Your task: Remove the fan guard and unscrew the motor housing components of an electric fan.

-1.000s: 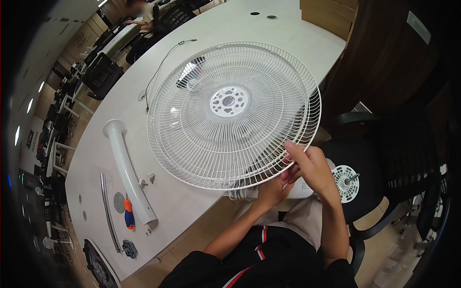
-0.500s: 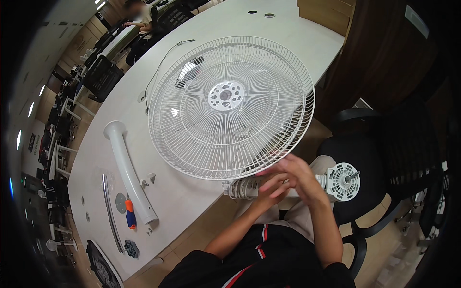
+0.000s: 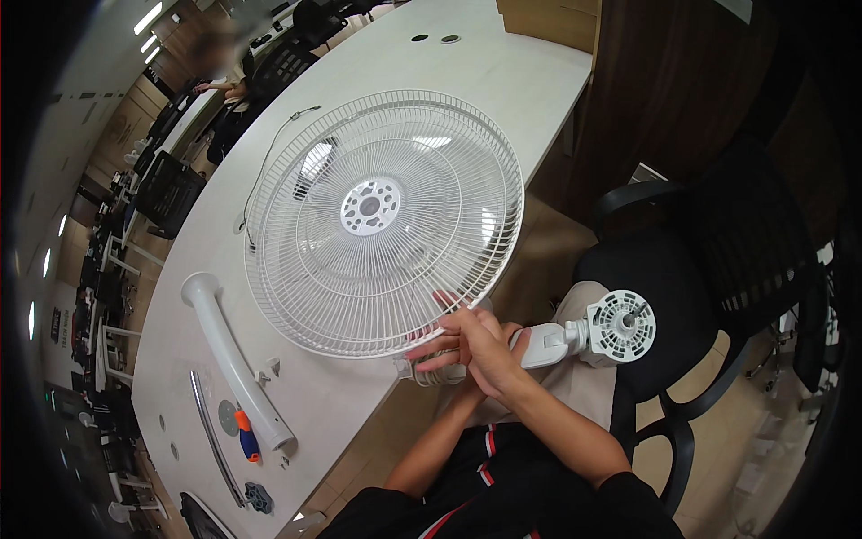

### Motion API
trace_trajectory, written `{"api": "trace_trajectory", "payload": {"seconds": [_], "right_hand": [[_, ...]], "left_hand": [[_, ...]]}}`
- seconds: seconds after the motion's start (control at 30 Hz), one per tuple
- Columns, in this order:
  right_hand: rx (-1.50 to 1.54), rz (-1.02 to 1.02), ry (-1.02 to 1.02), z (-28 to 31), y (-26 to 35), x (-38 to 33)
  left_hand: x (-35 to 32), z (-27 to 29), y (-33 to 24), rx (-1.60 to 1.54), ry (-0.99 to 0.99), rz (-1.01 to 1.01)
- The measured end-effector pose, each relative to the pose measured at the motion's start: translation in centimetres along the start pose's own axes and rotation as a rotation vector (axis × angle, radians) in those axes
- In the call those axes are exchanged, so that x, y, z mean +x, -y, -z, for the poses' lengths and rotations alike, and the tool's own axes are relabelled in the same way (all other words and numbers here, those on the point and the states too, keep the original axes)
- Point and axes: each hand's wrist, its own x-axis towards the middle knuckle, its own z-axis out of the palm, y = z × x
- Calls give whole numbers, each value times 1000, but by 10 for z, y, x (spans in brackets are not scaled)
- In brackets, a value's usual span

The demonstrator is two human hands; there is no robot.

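Note:
A round white fan grille [image 3: 314,260] lies on the table with its near rim jutting past the edge, a clear fan blade showing through its wires. My right hand [image 3: 485,349] is at that near rim, its fingers spread and stretched leftward, seeming to touch the wires. Crossing beneath it, my left hand [image 3: 465,395] is mostly hidden, so its fingers cannot be made out. Over my lap is the white fan motor unit [image 3: 621,328], shaft upward, its neck [image 3: 543,346] running in beside my hands. A coiled white cord [image 3: 435,373] hangs under the rim.
Left on the white table [image 3: 332,422] lie a white tube [image 3: 232,350], a curved metal pipe [image 3: 213,427], an orange-and-blue screwdriver [image 3: 246,436] and a dark knob [image 3: 259,498]. Cardboard [image 3: 548,22] stands far right. A black chair [image 3: 646,260] is at my right.
My right hand has moved left to the grille's near rim and now covers more of my left hand. More of the motor unit's neck shows. The whole view has shifted.

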Motion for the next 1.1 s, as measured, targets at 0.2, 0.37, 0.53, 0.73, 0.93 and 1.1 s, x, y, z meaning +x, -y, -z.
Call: {"api": "trace_trajectory", "payload": {"seconds": [0.2,0.37,0.53,0.73,0.93,1.1], "right_hand": [[-32,14,-102,2,13,-6],[-23,68,-135,12,22,-6],[49,136,-155,24,35,5],[38,201,-166,35,66,41],[59,398,-223,48,98,77],[-78,512,-251,74,90,25]], "left_hand": [[-4,-1,10,1,-25,14],[-5,8,6,-17,-30,-2],[-2,13,4,-33,-23,-25],[7,19,-4,6,-16,-78],[4,20,-12,-81,2,-4],[4,15,-23,-79,88,-10]]}}
